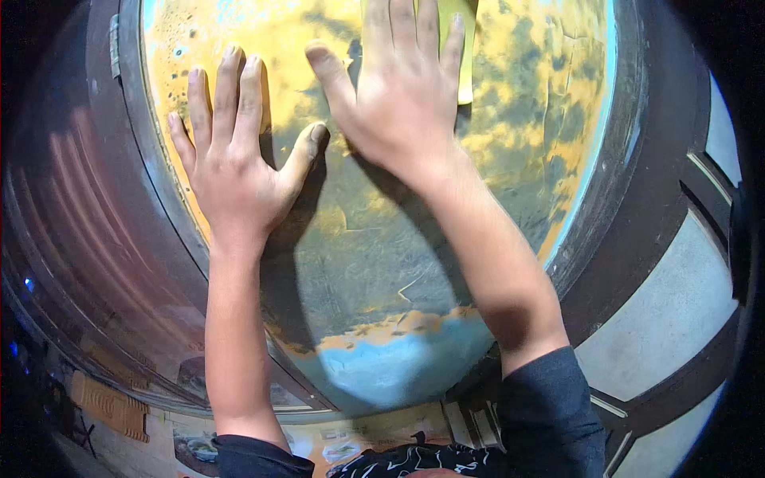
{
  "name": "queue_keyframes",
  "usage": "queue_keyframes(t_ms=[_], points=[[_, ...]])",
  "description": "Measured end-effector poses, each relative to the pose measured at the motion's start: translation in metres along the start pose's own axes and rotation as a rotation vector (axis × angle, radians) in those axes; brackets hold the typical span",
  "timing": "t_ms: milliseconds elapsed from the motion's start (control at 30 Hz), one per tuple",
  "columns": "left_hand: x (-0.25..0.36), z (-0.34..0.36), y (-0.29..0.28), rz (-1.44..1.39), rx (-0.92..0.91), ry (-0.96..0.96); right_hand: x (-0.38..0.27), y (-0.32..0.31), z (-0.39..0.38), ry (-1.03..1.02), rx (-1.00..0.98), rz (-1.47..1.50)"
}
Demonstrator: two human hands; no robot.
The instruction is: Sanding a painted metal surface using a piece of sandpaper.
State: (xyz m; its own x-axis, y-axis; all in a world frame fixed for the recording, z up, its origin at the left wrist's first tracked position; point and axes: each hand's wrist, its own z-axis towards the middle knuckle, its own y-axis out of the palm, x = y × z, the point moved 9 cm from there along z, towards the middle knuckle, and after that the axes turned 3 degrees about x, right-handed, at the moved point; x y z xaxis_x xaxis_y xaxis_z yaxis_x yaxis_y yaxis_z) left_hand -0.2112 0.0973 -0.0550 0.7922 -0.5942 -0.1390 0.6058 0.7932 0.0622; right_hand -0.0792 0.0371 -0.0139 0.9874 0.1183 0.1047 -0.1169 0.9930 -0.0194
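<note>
An upright panel (358, 215) of worn paint fills the middle, yellow mottled with dark grey, with light blue along its bottom and side edges. My left hand (235, 171) lies flat against the panel's left part, fingers spread and holding nothing; its thumb tip is smudged dark. Higher up and right of centre, my right hand (410, 111) is stretched out flat, fingers up and thumb out to the left. A thin, plain yellow sheet (467, 76) lies under its fingers against the panel. The sheet's upper part runs out of the picture.
A dark frame (617, 143) borders the panel, with a hinge (115, 46) at upper left. Brown glossy boards (88, 215) stand to the left. Pale panes (661, 311) in dark framing are at right. An orange-brown slatted item (110, 405) sits low on the left.
</note>
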Motion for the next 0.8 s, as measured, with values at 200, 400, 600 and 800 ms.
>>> queue_keyframes(t_ms=[200, 400, 600, 800], points=[[-0.014, -0.007, -0.001, 0.018, -0.024, 0.011, -0.027, 0.009, 0.006, -0.292, 0.371, -0.136], [-0.016, -0.030, -0.003, -0.004, -0.070, -0.026, -0.039, 0.019, -0.005, -0.081, 0.006, -0.047], [-0.015, -0.033, 0.004, -0.024, -0.073, -0.028, -0.046, 0.029, 0.000, -0.389, 0.490, -0.291], [-0.015, -0.030, -0.001, -0.036, -0.091, -0.014, -0.056, 0.029, -0.022, -0.645, 0.833, -0.417]])
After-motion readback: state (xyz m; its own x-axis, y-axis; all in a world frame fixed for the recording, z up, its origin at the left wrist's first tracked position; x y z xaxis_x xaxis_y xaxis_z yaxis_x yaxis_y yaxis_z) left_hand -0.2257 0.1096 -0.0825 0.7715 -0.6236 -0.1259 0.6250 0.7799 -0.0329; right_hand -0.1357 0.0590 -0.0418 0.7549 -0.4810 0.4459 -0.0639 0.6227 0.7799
